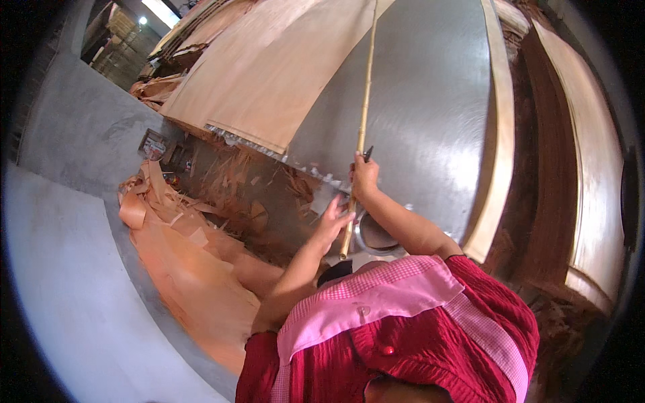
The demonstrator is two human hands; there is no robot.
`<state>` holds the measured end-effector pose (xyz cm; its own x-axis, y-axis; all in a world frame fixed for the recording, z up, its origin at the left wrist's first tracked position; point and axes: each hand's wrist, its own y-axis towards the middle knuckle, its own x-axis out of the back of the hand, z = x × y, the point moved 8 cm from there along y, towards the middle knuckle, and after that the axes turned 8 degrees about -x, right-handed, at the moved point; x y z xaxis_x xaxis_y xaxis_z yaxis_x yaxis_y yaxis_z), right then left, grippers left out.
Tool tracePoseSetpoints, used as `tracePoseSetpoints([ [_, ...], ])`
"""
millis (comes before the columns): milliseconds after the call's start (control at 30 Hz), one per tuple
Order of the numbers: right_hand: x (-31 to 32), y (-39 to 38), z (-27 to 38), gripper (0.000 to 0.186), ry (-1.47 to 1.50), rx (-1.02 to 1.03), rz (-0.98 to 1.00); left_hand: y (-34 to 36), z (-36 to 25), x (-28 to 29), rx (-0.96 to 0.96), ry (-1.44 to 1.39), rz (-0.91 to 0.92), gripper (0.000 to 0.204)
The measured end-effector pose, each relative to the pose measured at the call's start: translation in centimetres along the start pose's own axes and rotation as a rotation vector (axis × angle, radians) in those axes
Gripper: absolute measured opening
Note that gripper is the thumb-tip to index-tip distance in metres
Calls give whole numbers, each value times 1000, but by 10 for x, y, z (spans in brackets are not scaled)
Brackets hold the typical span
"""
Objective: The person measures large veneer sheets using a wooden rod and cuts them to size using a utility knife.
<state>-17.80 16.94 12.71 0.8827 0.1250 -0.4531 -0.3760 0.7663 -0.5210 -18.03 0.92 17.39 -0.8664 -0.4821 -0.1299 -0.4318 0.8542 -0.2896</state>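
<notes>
A worker in a red top with pink checked trim holds a long bamboo stick (pixel 363 121) over a broad steel worktop (pixel 430 114) in a veneer workshop. The right hand (pixel 363 178) is closed around the stick partway up, a dark pen-like object poking out above the knuckles; the left hand (pixel 332 218) sits lower, fingers spread and pressed against the stick near its bottom end rather than wrapped round it. The stick runs steeply up and away across the metal, its tip passing out of the top of the view, close to the edge of a pale veneer sheet (pixel 269 74) lying on the far left part of the worktop.

The step in hand appears to be reaching with the stick toward that sheet, to shift or line it up. The next move would seem to call for a firmer hold by the lower hand and a steady push or pull along the stick's length, so the thin sheet slides without tearing.

A narrow veneer strip (pixel 500 134) lies along the worktop's right side. Below the near edge, torn scraps (pixel 195 221) and shavings lie heaped on the concrete floor (pixel 60 269). No bin or box can be made out; the offcuts lie loose.
</notes>
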Motion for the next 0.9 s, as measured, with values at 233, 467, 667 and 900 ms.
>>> tracePoseSetpoints([
  [233, -139, 23, -80, 33, -1092, 321, 188, 51, 23, 222, 249, 91, -50, 23],
  [467, -186, 91, -92, 30, -1406, 283, -381, 133, -70, 435, -270, 1234, -343, 25],
  [667, -226, 89, -101, 25, -1468, -1, -360, 204, -78, 500, -50, 1359, -232, 28],
  [900, -210, 74, -112, 25, -1142, 73, -651, 231, -28, 557, 15, 349, -31, 48],
])
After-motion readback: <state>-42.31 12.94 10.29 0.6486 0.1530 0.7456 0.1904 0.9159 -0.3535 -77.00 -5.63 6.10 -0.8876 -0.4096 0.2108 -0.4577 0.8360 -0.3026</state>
